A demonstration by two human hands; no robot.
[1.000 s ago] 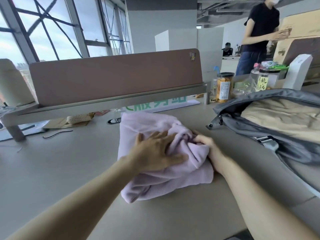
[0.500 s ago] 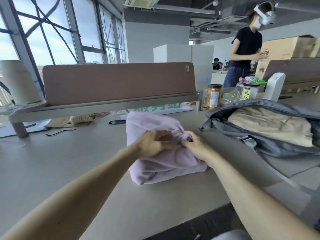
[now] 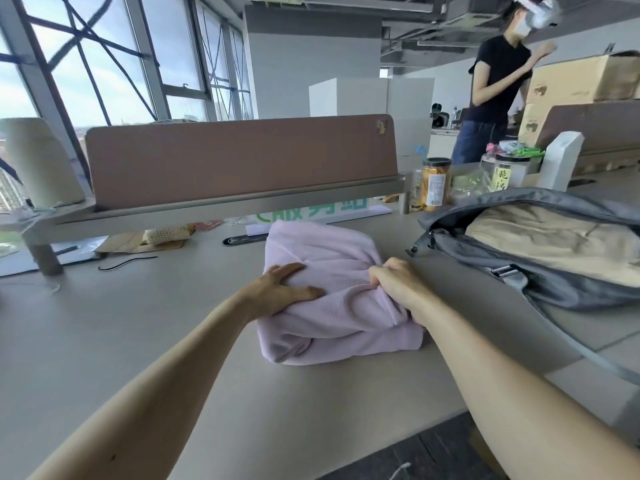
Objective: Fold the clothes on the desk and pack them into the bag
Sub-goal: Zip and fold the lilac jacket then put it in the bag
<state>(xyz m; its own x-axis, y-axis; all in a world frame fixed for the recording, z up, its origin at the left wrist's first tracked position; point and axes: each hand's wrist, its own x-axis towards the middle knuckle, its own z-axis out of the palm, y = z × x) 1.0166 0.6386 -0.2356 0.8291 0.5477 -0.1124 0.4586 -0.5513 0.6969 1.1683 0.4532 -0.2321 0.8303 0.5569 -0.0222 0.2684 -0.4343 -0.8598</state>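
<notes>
A pale lilac garment lies folded into a thick bundle on the grey desk. My left hand rests on its left side with fingers spread and the thumb pressed along the upper fold. On the bundle's right side, my right hand grips a bunch of the lilac fabric with curled fingers. To the right lies an open grey bag with a tan garment inside it.
A brown desk divider stands behind the bundle. Snack jars and a white box sit behind the bag. A black cable and papers lie at the left. A person in black stands at the far right.
My left hand went from pinching the fabric at the middle to lying spread on the bundle's left side. My right hand keeps its grip on the right fold.
</notes>
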